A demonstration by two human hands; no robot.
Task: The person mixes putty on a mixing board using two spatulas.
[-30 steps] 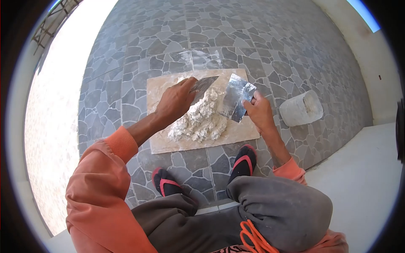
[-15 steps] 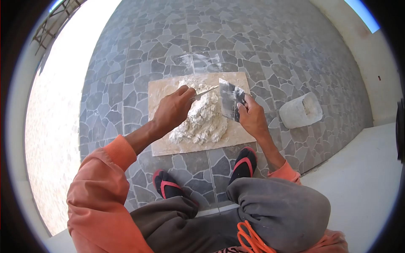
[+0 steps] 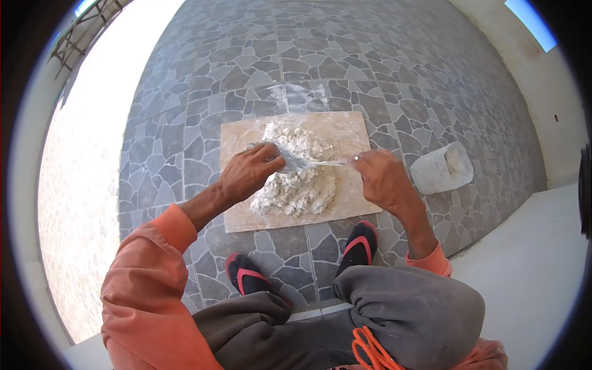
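Observation:
A heap of white, crumbly plaster-like paste [image 3: 296, 194] lies on a flat beige board [image 3: 237, 213] on the floor. Over the heap's left side, my left hand [image 3: 250, 171] is closed on a putty knife [image 3: 290, 160], its grey, smeared blade turned partly upward. My right hand [image 3: 383, 179] grips a second putty knife [image 3: 327, 163] at the board's right edge. That one shows nearly edge-on, its blade pointing left and meeting the left blade in this view. Both handles are mostly hidden in the fingers.
Right of the board, a whitish, paste-coated bucket [image 3: 441, 168] lies tilted on its side. White smears [image 3: 302, 92] mark the stone-patterned tiles [image 3: 240, 61] beyond the board. My feet in flip-flops [image 3: 357, 246] stand at its near edge. A pale wall [image 3: 515, 246] runs along the right.
My right hand has shifted right and rolled over, turning its putty knife from face-up to edge-on. My left hand has come slightly lower and turned its blade to show its face.

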